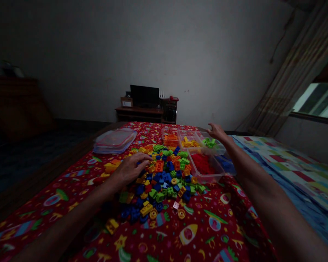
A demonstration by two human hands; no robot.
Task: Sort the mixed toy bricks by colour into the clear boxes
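Observation:
A heap of toy building bricks [164, 177] in blue, green, orange and yellow lies on the red patterned cloth [191, 233]. My left hand [132, 167] is over the heap's left side, thumb and fingers apart, with nothing visible between them; its fingertips are close to the bricks. Farther off, my right hand [217, 131] is raised above the clear box of green bricks [209, 142], fingers apart and holding nothing I can see. Beside it are boxes of yellow bricks [190, 142], red bricks [203, 163], orange bricks [170, 140] and blue bricks [225, 163], the last partly behind my right forearm.
Stacked clear lids [114, 141] lie left of the heap. A pale pink brick [176, 205] and a yellow ring-shaped piece [181, 214] lie at the near edge. A bed with a checked cover [289, 156] is on the right; a desk with a monitor [144, 96] stands at the wall.

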